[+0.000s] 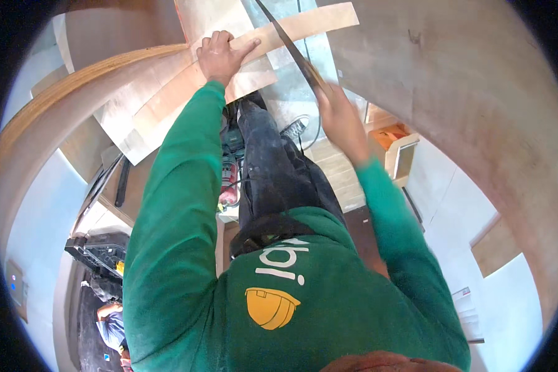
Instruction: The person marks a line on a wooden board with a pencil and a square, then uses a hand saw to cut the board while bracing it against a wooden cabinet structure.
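Observation:
A long, thin wooden strip (pixel 316 22) lies slantwise over a pale board (pixel 201 22), its right end sticking out past the board. My left hand (pixel 222 57) holds the strip down, thumb stretched along it and fingers bent over its far side. In my right hand (pixel 341 121), somewhat smeared by motion, is a handsaw (pixel 288 46). Its dark blade crosses the strip to the right of my left thumb. The hand hides most of the saw's grip. A shorter wood piece (pixel 254 84) lies below the strip.
Curved wooden panels (pixel 452 56) rise on the right and on the left (pixel 93 71). Beneath are a red and black power tool (pixel 229 186), a cable and a shoe (pixel 296 128). An orange-lined wooden box (pixel 390 136) stands at right. Another person (pixel 111 328) is at lower left.

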The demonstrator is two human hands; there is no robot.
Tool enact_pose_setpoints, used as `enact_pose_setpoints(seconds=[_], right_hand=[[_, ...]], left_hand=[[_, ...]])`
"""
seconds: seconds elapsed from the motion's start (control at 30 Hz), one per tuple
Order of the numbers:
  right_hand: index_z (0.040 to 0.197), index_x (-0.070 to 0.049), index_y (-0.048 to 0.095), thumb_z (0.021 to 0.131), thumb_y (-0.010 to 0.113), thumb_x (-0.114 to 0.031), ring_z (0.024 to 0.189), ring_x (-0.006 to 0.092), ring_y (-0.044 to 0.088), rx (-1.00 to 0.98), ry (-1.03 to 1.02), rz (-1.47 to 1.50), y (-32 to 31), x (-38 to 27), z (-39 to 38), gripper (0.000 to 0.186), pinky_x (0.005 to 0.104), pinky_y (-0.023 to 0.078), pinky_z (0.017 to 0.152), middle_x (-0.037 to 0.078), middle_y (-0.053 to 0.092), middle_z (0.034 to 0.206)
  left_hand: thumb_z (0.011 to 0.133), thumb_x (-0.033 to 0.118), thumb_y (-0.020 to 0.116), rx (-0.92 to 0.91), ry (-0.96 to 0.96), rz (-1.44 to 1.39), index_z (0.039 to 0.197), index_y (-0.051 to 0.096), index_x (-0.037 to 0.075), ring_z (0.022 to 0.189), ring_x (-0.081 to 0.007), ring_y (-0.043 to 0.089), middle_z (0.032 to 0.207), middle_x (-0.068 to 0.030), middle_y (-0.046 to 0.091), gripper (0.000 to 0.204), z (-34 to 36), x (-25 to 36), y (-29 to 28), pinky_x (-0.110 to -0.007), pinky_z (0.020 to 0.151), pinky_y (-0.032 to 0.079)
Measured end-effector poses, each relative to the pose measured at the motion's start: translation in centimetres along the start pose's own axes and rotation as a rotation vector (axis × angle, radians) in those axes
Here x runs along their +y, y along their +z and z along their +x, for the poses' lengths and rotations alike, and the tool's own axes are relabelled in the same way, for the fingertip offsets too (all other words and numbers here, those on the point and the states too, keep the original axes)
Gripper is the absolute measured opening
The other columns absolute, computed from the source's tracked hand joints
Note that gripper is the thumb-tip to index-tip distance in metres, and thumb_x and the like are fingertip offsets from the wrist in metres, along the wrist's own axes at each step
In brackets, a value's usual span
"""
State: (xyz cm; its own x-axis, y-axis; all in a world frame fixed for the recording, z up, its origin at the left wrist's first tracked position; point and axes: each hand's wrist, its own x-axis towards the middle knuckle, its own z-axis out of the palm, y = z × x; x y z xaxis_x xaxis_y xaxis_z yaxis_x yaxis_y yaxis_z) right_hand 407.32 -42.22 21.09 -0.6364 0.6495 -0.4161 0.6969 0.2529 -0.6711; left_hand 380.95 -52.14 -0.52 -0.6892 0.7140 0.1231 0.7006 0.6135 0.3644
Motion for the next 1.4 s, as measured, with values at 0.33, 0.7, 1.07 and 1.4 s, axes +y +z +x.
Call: enact_pose_setpoints(seconds=[0.33,0.7,1.07,1.4], right_hand=[[0.144,-0.004,0.054,0.109,0.058,-0.023,0.109,0.0513,0.07,-0.06,0.137,-0.13,-7.3,-3.8,-13.1,0.04,0.0561,0.057,0.089,0.031,0.072,0.117],[0.126,-0.006,0.059,0.108,0.057,-0.033,0.091,0.0564,0.066,0.061,0.005,0.005,2.4,0.3,4.0,0.032,0.0635,0.052,0.076,0.032,0.07,0.094],[0.146,-0.005,0.052,0.107,0.062,-0.025,0.104,0.0542,0.069,-0.056,0.16,-0.097,-8.0,-3.3,-16.0,0.045,0.0564,0.057,0.085,0.032,0.071,0.111],[0.134,-0.007,0.059,0.11,0.055,-0.034,0.093,0.0538,0.068,0.006,0.094,-0.048,0.9,-0.6,0.4,0.036,0.0573,0.054,0.077,0.031,0.071,0.097]], left_hand=[[0.075,0.076,0.081,-0.038,-0.044,0.0,0.089,0.073,0.01,0.094,-0.0314,0.066,0.095,-0.0044,0.07,0.067,-0.7,-0.6,-0.9,-0.05,0.082,0.05],[0.073,0.08,0.079,-0.018,-0.011,-0.014,0.089,0.072,0.013,0.099,-0.0276,0.064,0.1,-0.0011,0.07,0.069,0.2,-0.1,0.1,-0.048,0.085,0.048],[0.073,0.077,0.081,0.019,-0.009,0.002,0.086,0.071,0.011,0.09,-0.03,0.065,0.092,-0.0032,0.07,0.068,-0.3,-0.3,-0.6,-0.049,0.077,0.05],[0.073,0.08,0.08,-0.013,0.001,-0.027,0.088,0.072,0.01,0.094,-0.0305,0.064,0.096,-0.0037,0.07,0.071,-0.5,-0.5,0.4,-0.049,0.083,0.049]])
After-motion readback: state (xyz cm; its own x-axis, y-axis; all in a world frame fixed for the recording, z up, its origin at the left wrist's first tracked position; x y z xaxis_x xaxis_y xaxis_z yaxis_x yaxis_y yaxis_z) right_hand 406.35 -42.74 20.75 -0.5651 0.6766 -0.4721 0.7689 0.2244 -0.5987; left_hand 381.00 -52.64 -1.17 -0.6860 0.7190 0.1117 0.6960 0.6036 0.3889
